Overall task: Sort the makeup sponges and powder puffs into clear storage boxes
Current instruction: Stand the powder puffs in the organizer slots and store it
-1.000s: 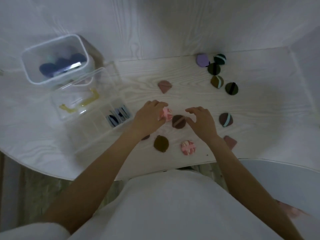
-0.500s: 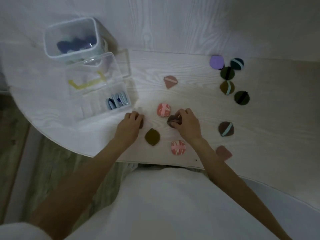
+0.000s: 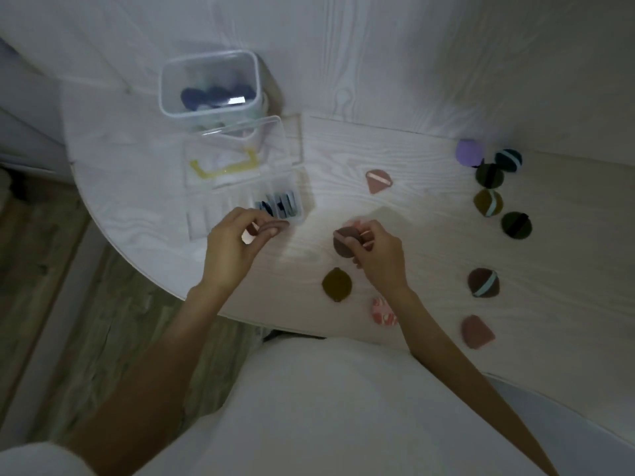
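My left hand [image 3: 237,247] pinches a small dark brown puff [image 3: 252,231] just in front of the clear divided box [image 3: 240,187], whose right compartment holds several blue puffs. My right hand [image 3: 379,254] grips a larger brown puff [image 3: 345,243] lifted off the table, with a pink patterned puff partly hidden behind it. A tall clear tub [image 3: 209,85] behind the box holds dark blue sponges. Loose on the table lie an olive puff [image 3: 336,284], a pink patterned puff [image 3: 381,312], two dusty-pink puffs [image 3: 378,180] [image 3: 477,331] and a brown one with a blue band [image 3: 482,282].
At the far right sits a cluster of puffs: a purple one [image 3: 467,152], dark green ones [image 3: 508,159] [image 3: 515,225] and an olive one [image 3: 488,202]. The white table's curved edge [image 3: 144,259] runs close to my body, with wooden floor at the left.
Both hands have lifted puffs off the table: the left picked up the small dark one and rose toward the divided box, the right raised the brown puff. The view shifted left.
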